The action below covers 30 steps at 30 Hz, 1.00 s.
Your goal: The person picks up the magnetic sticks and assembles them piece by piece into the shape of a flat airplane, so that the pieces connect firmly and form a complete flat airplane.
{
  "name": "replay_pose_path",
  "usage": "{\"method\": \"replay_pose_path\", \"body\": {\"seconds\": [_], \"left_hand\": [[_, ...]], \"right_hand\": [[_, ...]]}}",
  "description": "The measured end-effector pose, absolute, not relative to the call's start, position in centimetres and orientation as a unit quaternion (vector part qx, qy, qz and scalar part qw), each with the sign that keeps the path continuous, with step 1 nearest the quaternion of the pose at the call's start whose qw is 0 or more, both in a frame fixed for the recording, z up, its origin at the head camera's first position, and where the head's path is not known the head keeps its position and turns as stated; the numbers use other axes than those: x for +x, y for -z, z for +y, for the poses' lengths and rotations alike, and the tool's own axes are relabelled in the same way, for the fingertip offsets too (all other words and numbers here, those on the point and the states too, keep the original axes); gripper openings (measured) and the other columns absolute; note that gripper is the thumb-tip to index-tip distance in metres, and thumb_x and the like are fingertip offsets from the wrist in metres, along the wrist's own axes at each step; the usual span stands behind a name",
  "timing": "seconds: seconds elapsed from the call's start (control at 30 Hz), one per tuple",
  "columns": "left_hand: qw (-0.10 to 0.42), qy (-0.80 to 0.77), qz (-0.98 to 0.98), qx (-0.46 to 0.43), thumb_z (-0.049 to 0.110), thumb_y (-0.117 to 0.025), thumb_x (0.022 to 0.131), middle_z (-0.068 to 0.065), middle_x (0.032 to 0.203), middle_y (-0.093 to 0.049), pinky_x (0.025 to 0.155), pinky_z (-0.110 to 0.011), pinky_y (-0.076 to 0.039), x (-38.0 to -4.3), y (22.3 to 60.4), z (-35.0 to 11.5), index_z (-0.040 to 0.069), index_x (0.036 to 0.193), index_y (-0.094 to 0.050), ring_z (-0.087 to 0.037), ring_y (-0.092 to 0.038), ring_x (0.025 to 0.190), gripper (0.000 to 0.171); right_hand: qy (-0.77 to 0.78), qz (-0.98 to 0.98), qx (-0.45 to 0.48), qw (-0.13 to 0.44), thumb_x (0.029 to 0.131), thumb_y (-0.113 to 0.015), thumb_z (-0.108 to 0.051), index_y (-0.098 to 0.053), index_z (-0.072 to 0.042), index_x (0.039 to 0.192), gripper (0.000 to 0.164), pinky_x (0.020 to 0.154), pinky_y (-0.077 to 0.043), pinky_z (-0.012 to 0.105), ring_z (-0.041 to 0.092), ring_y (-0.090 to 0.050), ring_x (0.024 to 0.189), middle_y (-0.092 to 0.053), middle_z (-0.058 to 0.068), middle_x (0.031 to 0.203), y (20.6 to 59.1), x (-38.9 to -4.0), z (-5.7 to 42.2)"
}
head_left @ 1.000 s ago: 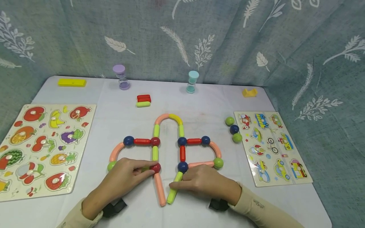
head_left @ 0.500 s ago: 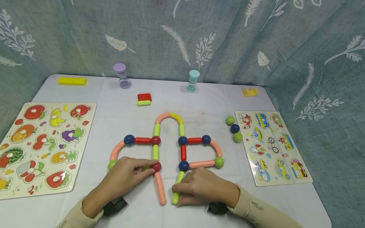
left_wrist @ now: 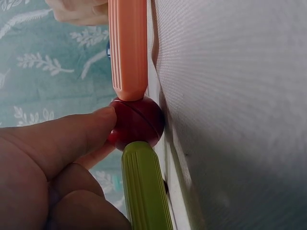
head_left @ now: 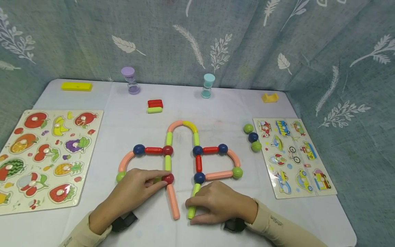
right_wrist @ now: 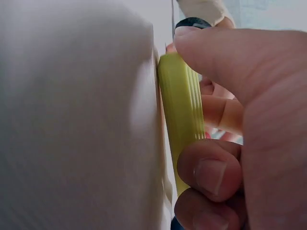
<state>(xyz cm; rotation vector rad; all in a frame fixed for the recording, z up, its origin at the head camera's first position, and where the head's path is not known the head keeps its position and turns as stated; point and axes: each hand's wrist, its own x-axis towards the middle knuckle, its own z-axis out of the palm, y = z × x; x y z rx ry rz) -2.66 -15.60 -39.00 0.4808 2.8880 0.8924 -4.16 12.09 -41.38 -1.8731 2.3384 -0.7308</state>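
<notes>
Magnetic rods and balls lie joined in a flat figure on the white table. My left hand (head_left: 139,188) pinches a dark red ball (head_left: 168,178) between thumb and finger. From that ball a long pink rod (head_left: 173,202) runs toward me, and a green rod (left_wrist: 145,187) meets it in the left wrist view. My right hand (head_left: 220,204) holds a long yellow-green rod (head_left: 191,211), fingers curled over it and thumb near its lower end (right_wrist: 168,60). The rod's far end meets a blue ball (head_left: 199,177). Red, pink, yellow and green pieces form an arch (head_left: 182,124) and side loops.
Three loose balls (head_left: 253,137) sit near the vehicle puzzle board (head_left: 279,193) on the right. A fruit puzzle board (head_left: 69,202) lies left. Behind are short rods (head_left: 155,106), a purple hourglass (head_left: 133,87), a teal hourglass (head_left: 207,85), and yellow blocks (head_left: 76,86) (head_left: 270,98).
The lower end of the yellow-green rod has swung right, away from the pink rod. My right thumb has come into view by that end. My left hand stays on the red ball.
</notes>
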Motion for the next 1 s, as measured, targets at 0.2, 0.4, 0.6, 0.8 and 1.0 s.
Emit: {"method": "replay_pose_path", "body": {"seconds": [0.2, 0.4, 0.6, 0.8, 1.0], "left_hand": [[0.033, -0.287, 0.942, 0.172, 0.043, -0.070, 0.081, 0.017, 0.046, -0.030, 0.043, -0.020, -0.024, -2.6, 39.1, -15.6, 0.037, 0.110, -0.068, -0.002, -0.031, 0.044, 0.029], [0.029, -0.290, 0.940, 0.177, 0.044, -0.070, 0.081, 0.017, 0.047, -0.031, 0.043, -0.020, -0.025, -2.6, 39.2, -15.6, 0.037, 0.112, -0.067, -0.002, -0.031, 0.043, 0.032], [0.011, -0.309, 0.922, 0.232, 0.042, -0.070, 0.082, 0.024, 0.053, -0.039, 0.045, -0.017, -0.030, -2.2, 39.4, -15.7, 0.037, 0.111, -0.068, 0.004, -0.038, 0.049, 0.030], [0.052, -0.352, 0.881, 0.313, 0.042, -0.069, 0.082, 0.025, 0.066, -0.051, 0.047, -0.016, -0.033, -1.9, 39.5, -15.8, 0.034, 0.110, -0.069, 0.003, -0.039, 0.051, 0.029], [0.114, -0.306, 0.889, 0.322, 0.056, -0.067, 0.077, 0.020, 0.052, -0.031, 0.047, -0.016, -0.026, -1.7, 39.8, -15.5, 0.041, 0.118, -0.062, 0.003, -0.033, 0.048, 0.044]], "right_hand": [[0.242, 0.758, -0.606, 0.025, 0.089, -0.058, -0.045, -0.064, -0.023, 0.109, 0.030, 0.065, -0.038, 0.008, -0.012, -0.047, 0.075, -0.057, -0.020, 0.083, 41.8, -3.7, 11.8], [0.240, 0.763, -0.600, 0.020, 0.090, -0.058, -0.044, -0.063, -0.024, 0.110, 0.029, 0.065, -0.039, 0.008, -0.012, -0.049, 0.074, -0.057, -0.020, 0.082, 41.7, -3.5, 11.8], [0.302, 0.781, -0.545, -0.022, 0.087, -0.066, -0.034, -0.066, -0.021, 0.109, 0.025, 0.058, -0.036, 0.007, -0.009, -0.043, 0.063, -0.057, -0.017, 0.076, 39.9, -4.5, 13.4], [0.362, 0.867, -0.326, -0.106, 0.086, -0.069, -0.023, -0.070, -0.021, 0.102, 0.016, 0.047, -0.036, 0.016, 0.000, -0.044, 0.053, -0.054, -0.016, 0.066, 38.5, -8.6, 19.3], [0.350, 0.919, -0.107, -0.148, 0.088, -0.066, -0.031, -0.069, -0.018, 0.104, 0.021, 0.040, -0.031, 0.025, 0.013, -0.040, 0.045, -0.050, -0.004, 0.059, 39.7, -11.4, 25.2]]}}
